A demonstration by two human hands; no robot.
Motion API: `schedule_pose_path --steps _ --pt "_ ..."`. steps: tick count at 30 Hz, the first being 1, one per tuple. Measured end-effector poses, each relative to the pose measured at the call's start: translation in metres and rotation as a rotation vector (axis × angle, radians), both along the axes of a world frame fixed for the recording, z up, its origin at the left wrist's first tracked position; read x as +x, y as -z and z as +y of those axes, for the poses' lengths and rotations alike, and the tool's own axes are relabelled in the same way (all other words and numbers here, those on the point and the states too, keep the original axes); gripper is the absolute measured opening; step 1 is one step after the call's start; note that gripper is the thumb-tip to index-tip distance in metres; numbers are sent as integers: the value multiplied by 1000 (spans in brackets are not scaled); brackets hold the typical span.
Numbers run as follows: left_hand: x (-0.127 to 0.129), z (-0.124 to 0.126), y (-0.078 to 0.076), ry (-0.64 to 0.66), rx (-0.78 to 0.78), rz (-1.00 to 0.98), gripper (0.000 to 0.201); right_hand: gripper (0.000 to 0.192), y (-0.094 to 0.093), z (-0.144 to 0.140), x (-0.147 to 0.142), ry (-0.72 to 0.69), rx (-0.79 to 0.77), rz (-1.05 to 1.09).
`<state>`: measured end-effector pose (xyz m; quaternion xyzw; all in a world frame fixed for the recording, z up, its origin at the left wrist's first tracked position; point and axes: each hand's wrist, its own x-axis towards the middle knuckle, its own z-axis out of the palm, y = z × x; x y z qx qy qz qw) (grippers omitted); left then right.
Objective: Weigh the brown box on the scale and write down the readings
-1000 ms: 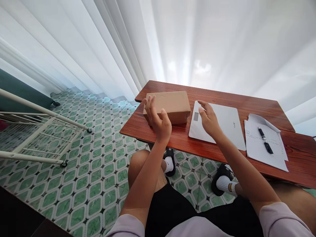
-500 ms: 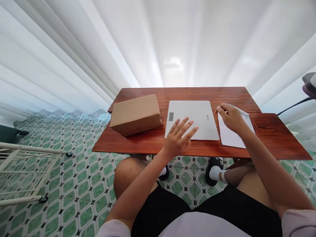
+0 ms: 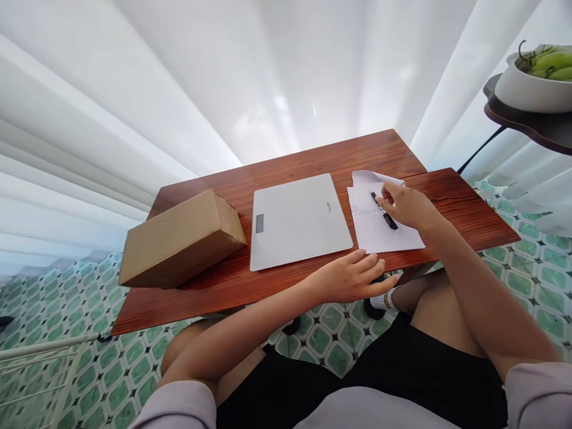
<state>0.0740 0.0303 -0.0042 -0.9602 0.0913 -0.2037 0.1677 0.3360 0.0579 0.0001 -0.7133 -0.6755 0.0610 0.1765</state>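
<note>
A brown cardboard box [image 3: 181,238] lies at the left end of a red-brown wooden table [image 3: 313,158]. A flat white scale [image 3: 297,220] sits in the middle. To its right is a white sheet of paper [image 3: 373,229] with a black pen [image 3: 384,211] on it. My right hand [image 3: 406,205] rests on the paper, its fingertips touching the pen. My left hand [image 3: 355,277] lies flat with fingers together at the table's near edge, just in front of the scale, holding nothing.
White curtains hang behind the table. A dark shelf [image 3: 531,122] at the upper right carries a white bowl [image 3: 529,86] of green fruit. The floor has green patterned tiles [image 3: 71,295]. A white rack [image 3: 40,351] stands at the lower left.
My view has swung to the right. My left hand left the box side and came down at the table's near edge. My right hand went from the scale to the paper and pen.
</note>
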Motion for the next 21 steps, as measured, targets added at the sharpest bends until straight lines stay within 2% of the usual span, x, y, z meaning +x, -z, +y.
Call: schedule_pose_path --steps 3,6,12,16,21 --pt "35 4 4 80 18 15 37 22 7 -1 4 12 -96 -131" --pt "60 6 10 84 -16 27 37 20 12 -1 -1 -5 -106 -186" --pt "74 7 25 63 -123 42 35 16 13 1 -6 -71 -100 -209" --pt "74 8 33 56 -214 53 35 26 11 1 5 -101 -5 34" --pt "74 9 32 52 -251 90 35 26 9 4 15 -69 148 574"
